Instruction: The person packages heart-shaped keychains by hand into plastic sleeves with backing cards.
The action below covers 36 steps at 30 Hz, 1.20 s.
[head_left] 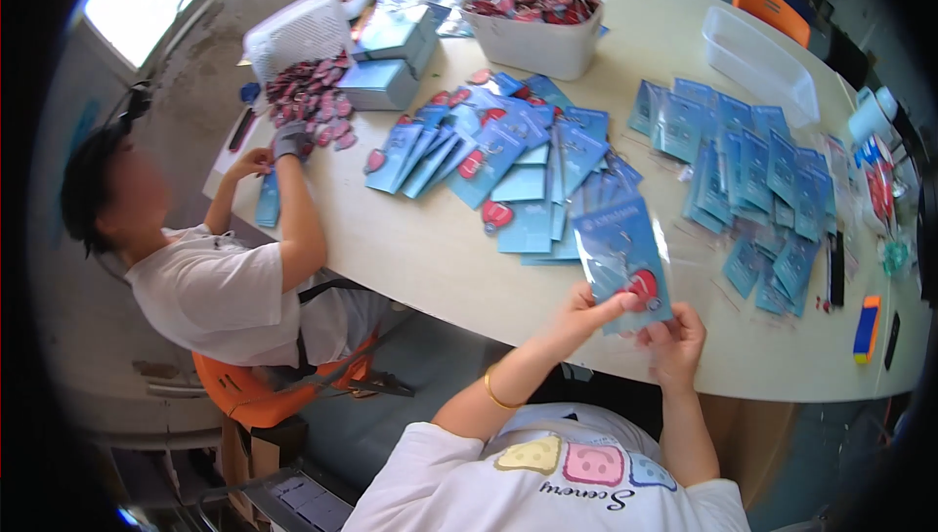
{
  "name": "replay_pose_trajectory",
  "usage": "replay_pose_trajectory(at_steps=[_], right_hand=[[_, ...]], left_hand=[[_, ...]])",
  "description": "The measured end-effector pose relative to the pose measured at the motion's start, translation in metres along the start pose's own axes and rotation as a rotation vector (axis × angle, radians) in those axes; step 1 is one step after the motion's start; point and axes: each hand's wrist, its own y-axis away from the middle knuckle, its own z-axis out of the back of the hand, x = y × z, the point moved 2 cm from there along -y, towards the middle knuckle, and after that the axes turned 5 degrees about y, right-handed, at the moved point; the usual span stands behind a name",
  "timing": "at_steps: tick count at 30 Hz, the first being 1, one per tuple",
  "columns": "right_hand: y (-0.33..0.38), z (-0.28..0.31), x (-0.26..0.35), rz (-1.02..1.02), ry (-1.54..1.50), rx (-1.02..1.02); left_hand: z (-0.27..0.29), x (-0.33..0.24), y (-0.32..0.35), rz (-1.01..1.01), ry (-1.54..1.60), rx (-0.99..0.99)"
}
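A blue backing card with a red keychain (618,244) stands tilted in a clear plastic sleeve above the table's near edge. My left hand (588,315) is closed on its lower left side, the thumb lying across the front by the red charm. At the sleeve's lower right corner, my right hand (676,344) pinches the plastic with bent fingers. Just beyond lies a loose heap of blue cards (528,224), several carrying red keychains. To the right is a pile of blue cards in clear sleeves (747,166).
A co-worker (215,268) sits at the left, hands on a blue card beside heaped red charms (308,92). A tipped white basket (298,34), card stacks (376,85), a full white tub (537,39) and a clear bin (760,63) stand farther back. An orange-blue tool (867,330) lies right.
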Motion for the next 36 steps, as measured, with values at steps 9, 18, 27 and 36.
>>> replay_pose_trajectory(at_steps=[9,18,27,36], right_hand=[[-0.012,-0.043,0.008,-0.069,-0.034,0.143],[-0.003,-0.052,0.019,0.014,0.017,0.166],[0.001,-0.045,0.018,0.034,0.013,0.206],[-0.013,-0.022,0.031,-0.358,-0.381,0.124]], left_hand=[[0.025,-0.036,0.014,-0.126,0.009,-0.094],[0.015,-0.046,0.024,-0.158,0.023,-0.054],[0.006,-0.047,0.029,-0.223,-0.115,-0.035],[0.019,-0.035,0.015,-0.053,-0.082,-0.141]])
